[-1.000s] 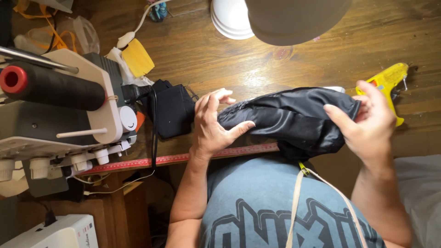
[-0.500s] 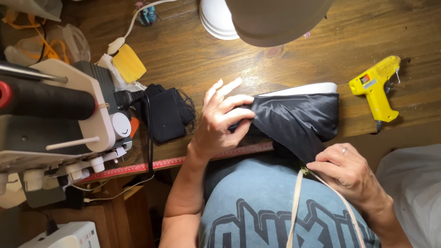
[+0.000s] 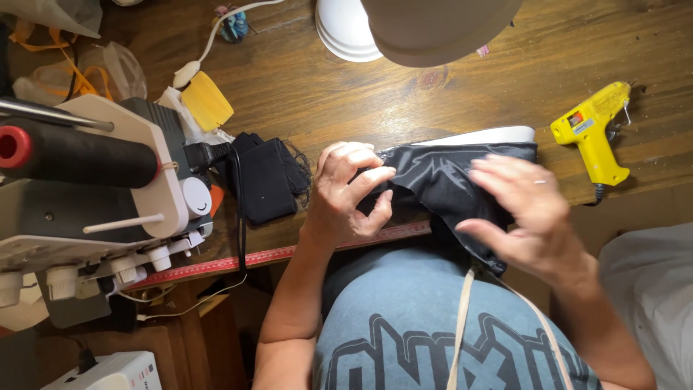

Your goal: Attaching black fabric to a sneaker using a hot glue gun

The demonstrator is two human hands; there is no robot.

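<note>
Black, glossy fabric [image 3: 440, 180] lies crumpled at the wooden table's [image 3: 346, 94] near edge. I see my left hand [image 3: 350, 195] pinching its left end, fingers curled shut on it. My right hand [image 3: 523, 213], fingers spread, hovers blurred over the fabric's right side; contact unclear.

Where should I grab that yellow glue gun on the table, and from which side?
Take the yellow glue gun by its handle, the long straight part pointing toward the table's near edge. It lies flat on the wooden table, so come from above, fingers closing across the handle.
</note>
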